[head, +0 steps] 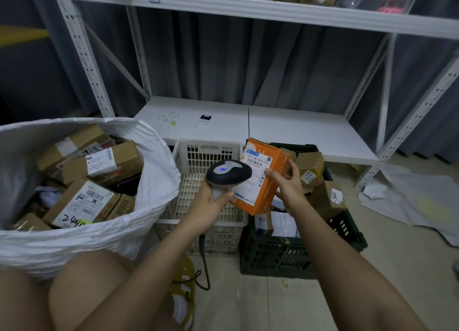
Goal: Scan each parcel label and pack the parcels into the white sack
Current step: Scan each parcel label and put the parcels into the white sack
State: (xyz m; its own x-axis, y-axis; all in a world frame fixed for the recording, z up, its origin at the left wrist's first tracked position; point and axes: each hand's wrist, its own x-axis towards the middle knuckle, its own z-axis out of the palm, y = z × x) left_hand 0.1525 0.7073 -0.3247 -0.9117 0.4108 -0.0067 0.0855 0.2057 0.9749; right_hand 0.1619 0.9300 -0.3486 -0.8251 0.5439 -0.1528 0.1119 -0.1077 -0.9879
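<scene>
My left hand (211, 201) grips the grey handheld scanner (228, 174) against the orange cardboard parcel (260, 181) my right hand (289, 184) holds; the crinkled white sack (149, 194) holds many boxes, and several brown ones (310, 171) wait in the dark green crate (347, 233).

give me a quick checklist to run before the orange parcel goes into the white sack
1. Parcel held firmly: ok. The right hand grips the orange parcel by its right edge, above the dark green crate.
2. Scanner in hand: ok. The left hand holds the scanner by its handle, head close to the parcel.
3. Label facing the scanner: ok, the white label is turned toward it.
4. Scan registered: cannot tell. A blue light shows on the scanner, nothing confirms a read.
5. Sack open: ok. The white sack gapes wide at left.
6. Room in the sack: cannot tell; brown boxes already lie high inside.
</scene>
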